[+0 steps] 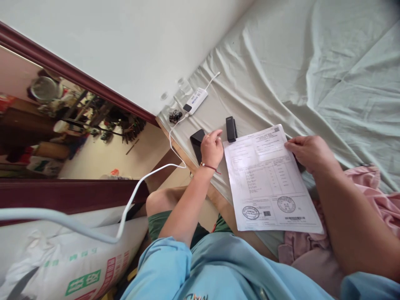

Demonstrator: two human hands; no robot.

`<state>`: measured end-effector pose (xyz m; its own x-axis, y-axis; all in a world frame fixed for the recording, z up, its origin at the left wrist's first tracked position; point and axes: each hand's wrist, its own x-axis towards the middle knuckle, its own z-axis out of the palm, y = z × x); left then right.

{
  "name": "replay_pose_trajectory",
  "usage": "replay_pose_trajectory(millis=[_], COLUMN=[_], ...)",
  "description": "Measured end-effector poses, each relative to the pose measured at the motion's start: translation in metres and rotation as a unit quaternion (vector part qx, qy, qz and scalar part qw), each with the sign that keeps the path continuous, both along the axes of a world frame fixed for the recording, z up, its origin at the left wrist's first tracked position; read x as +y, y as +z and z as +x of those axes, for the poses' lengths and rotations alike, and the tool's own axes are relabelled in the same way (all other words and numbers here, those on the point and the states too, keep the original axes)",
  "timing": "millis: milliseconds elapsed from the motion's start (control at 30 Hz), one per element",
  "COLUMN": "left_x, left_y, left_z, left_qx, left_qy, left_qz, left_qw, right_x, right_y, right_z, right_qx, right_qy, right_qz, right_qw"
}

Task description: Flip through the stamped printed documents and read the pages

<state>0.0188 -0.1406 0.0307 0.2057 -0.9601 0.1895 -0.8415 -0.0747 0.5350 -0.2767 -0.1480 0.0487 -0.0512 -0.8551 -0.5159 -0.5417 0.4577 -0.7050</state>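
My right hand [312, 154] pinches the right edge of a printed paper sheet [262, 181] between thumb and fingers. The sheet bears a table, several lines of text and two round stamps, and it lies partly over the edge of the sheet-covered surface. My left hand [212, 148] is just left of the paper, with its fingers loosely bent and nothing seen in them. Partly behind that hand lies a black phone [196, 141]. A small black stapler [231, 129] sits at the paper's top left corner.
A white power bank [196, 101] with a white cable [170, 165] lies near the wall, beside clear glasses [185, 86] and a small dark cluster [175, 117]. Pink cloth [365, 183] is bunched at right. A printed white sack [81, 262] stands lower left, below a doorway.
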Motion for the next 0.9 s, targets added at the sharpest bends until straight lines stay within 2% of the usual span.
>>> replay_pose_trajectory(millis=[67, 167, 400, 767, 900], left_x=[0.007, 0.014, 0.02, 0.021, 0.022], left_y=[0.003, 0.006, -0.001, 0.0, -0.001], left_z=[-0.002, -0.006, -0.014, -0.02, -0.015], left_qx=[-0.031, -0.068, -0.176, -0.185, -0.154], left_qy=[-0.066, -0.123, -0.105, -0.095, -0.111], left_qz=[-0.051, -0.029, 0.031, 0.041, 0.009], left_qw=[0.996, 0.99, 0.978, 0.977, 0.982], right_x=[0.0, 0.0, -0.001, -0.005, -0.005], right_y=[0.001, 0.001, -0.001, -0.015, -0.023], right_z=[0.001, 0.0, -0.003, -0.008, -0.008], right_qx=[0.005, 0.006, -0.002, -0.01, -0.049], right_qy=[0.002, 0.002, -0.006, 0.021, 0.042], right_qz=[0.003, 0.003, 0.01, 0.004, 0.007], right_qw=[1.0, 1.0, 1.0, 1.0, 0.998])
